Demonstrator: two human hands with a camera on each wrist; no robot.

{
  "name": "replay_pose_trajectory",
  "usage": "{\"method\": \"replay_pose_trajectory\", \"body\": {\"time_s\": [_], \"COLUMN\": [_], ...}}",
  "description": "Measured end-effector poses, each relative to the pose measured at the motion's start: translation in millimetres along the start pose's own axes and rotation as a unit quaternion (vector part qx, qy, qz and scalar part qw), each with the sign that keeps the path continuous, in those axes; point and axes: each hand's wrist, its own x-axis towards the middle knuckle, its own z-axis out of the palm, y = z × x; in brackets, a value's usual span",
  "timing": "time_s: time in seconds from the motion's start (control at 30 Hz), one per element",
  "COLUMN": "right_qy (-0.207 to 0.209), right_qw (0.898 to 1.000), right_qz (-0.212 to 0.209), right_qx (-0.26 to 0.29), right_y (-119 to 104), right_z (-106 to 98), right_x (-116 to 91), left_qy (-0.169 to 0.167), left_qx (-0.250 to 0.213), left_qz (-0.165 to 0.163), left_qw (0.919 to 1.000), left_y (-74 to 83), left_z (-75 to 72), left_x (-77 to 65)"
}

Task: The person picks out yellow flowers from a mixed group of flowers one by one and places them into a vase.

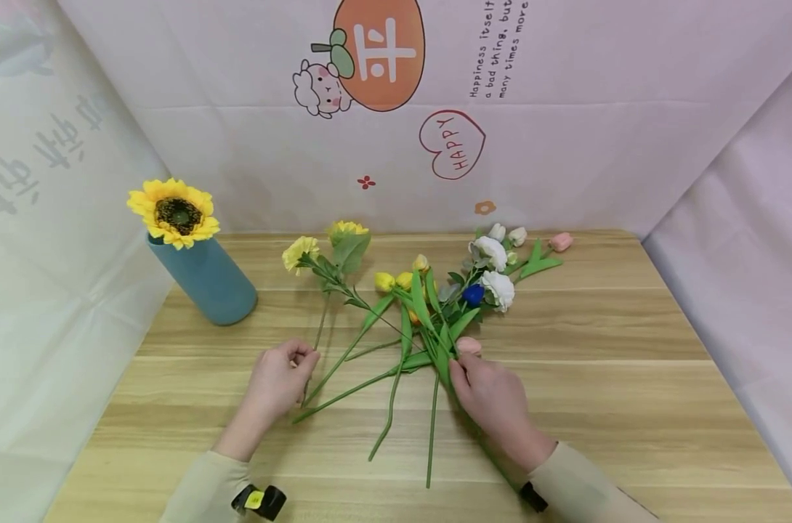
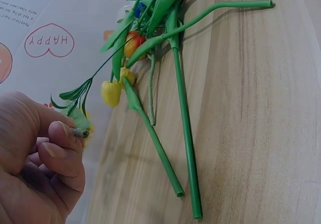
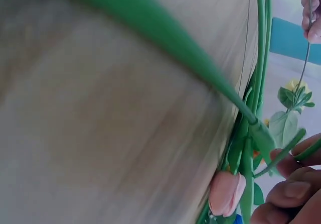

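My left hand [image 1: 281, 378] pinches the thin stem of a yellow sunflower [image 1: 349, 228] with a broad leaf. The cut stem end [image 2: 82, 132] pokes out past the fingertips in the left wrist view. At the bunch, my right hand [image 1: 490, 392] pinches a green flower stem [image 3: 288, 151] between thumb and finger. Crossing near it are yellow tulips [image 1: 384, 282], a blue bud [image 1: 473, 295], white flowers [image 1: 498, 290] and a pink tulip [image 3: 227, 194]. A yellow carnation [image 1: 301, 253] leans out left of the bunch on a long thin stem.
A blue vase [image 1: 213, 283] at the table's left holds one large sunflower [image 1: 176, 213]. Another pink tulip [image 1: 561, 242] lies at the back. Several loose stems [image 1: 431, 436] spread toward the front of the wooden table [image 1: 631, 407]. A printed white cloth [image 1: 566, 160] hangs behind.
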Motion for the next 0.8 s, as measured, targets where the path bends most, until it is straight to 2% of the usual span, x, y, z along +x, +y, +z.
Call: {"method": "replay_pose_trajectory", "body": {"time_s": [0.13, 0.2, 0.23, 0.33, 0.43, 0.5, 0.63, 0.8], "right_qy": [-0.034, -0.041, -0.041, -0.031, -0.027, -0.036, -0.063, -0.102], "right_qw": [0.999, 0.998, 0.999, 0.998, 0.994, 0.992, 0.993, 0.994], "right_qz": [0.034, 0.033, 0.023, -0.041, -0.101, -0.114, -0.102, -0.048], "right_qx": [-0.014, -0.018, -0.022, -0.030, -0.036, -0.032, -0.021, -0.006], "right_y": [3.1, 4.3, 4.1, 0.5, -7.2, -13.0, -21.0, -24.1], "right_z": [-3.3, -5.1, -6.0, -8.7, -8.8, -7.1, -0.2, 8.9], "right_x": [3.0, 5.5, 6.9, 13.1, 21.0, 26.6, 35.5, 44.9], "left_qy": [0.004, 0.002, 0.000, -0.001, 0.003, 0.005, 0.006, 0.009], "left_qx": [0.001, -0.002, -0.003, -0.005, -0.007, -0.011, -0.023, -0.025], "left_qz": [-0.003, -0.006, -0.008, -0.006, -0.001, 0.000, 0.004, 0.017], "left_qw": [1.0000, 1.0000, 1.0000, 1.0000, 1.0000, 0.9999, 0.9997, 0.9995], "left_y": [1.8, 3.3, 3.9, 6.2, 8.4, 10.7, 16.1, 20.5], "left_z": [-2.8, -4.3, -5.0, -6.6, -7.5, -8.0, -8.4, -7.6], "left_x": [-1.6, -2.4, -2.9, -3.7, -3.8, -4.2, -6.0, -7.7]}}
